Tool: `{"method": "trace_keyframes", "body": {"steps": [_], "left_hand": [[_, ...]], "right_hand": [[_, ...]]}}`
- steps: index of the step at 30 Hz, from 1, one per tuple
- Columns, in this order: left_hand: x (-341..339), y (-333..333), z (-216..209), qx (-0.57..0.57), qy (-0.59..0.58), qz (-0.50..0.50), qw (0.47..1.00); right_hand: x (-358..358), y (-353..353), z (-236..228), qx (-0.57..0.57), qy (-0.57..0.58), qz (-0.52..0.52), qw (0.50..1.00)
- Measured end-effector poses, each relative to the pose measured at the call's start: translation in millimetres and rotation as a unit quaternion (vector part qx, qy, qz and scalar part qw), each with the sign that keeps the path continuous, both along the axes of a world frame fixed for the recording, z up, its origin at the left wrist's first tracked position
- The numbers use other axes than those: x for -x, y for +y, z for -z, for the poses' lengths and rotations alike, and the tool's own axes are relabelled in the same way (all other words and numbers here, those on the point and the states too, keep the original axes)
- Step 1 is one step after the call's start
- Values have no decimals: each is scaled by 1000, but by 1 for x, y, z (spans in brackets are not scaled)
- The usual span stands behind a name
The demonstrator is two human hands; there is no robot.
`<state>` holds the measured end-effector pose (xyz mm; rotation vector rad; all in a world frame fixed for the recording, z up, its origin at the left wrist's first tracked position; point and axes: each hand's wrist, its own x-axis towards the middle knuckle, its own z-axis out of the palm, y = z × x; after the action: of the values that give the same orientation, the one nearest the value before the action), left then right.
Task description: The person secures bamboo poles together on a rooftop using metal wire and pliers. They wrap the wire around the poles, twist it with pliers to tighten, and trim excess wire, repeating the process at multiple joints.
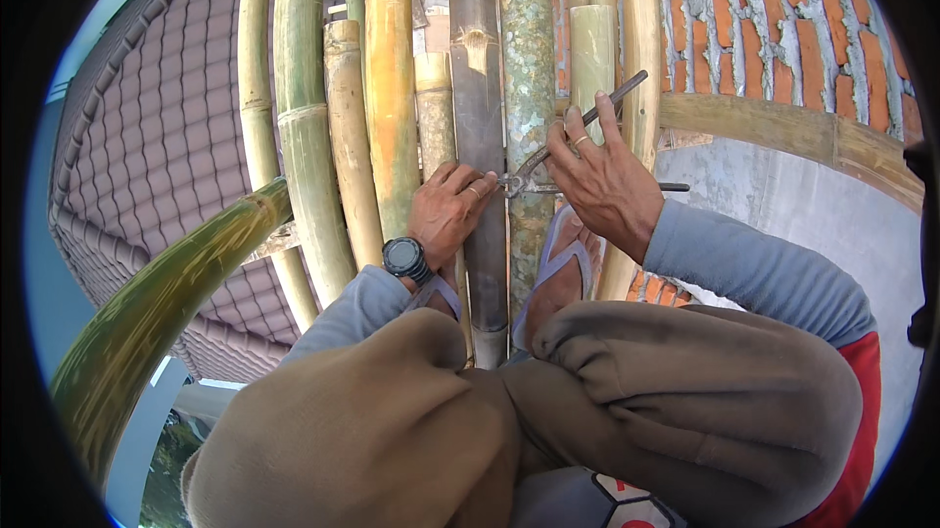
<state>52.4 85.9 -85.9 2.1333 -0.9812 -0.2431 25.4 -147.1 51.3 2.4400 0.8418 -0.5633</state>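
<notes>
My right hand [609,185] grips dark metal pincers [536,160], their two long handles spread wide apart. Fingers wrap over the upper handle, while the lower one sticks out to the right beneath the hand. The pincers' jaws lie over the gap between a dark grey pole [478,107] and a lichen-spotted pole [529,48]. Beside the jaws, my left hand [446,210] rests on the dark pole with thumb and fingertips pinched together. Whatever they hold is too small to make out. A black watch [402,257] sits on the left wrist.
Several bamboo poles [392,68] run lengthwise under me, with gaps between. My sandalled feet [566,268] stand on them. A thick green bamboo [166,303] slants in from the left. A tiled roof [162,117] lies below left; a brick wall [774,19] stands at upper right.
</notes>
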Motion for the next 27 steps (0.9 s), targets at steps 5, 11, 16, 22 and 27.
{"method": "trace_keyframes", "body": {"steps": [5,11,16,22,27], "left_hand": [[7,-1,1,21,-19,-38,999],[15,-4,-2,-6,21,-93,995],[16,-3,-3,-10,-18,-60,998],[15,0,-6,-18,-10,-54,998],[21,-8,-6,17,15,-128,991]], "right_hand": [[-17,19,-7,79,26,-11,996],[-28,32,-11,153,58,-56,985],[-31,26,-14,108,92,-4,990],[-42,-18,7,-243,207,432,844],[-11,17,73,-466,113,512,713]]}}
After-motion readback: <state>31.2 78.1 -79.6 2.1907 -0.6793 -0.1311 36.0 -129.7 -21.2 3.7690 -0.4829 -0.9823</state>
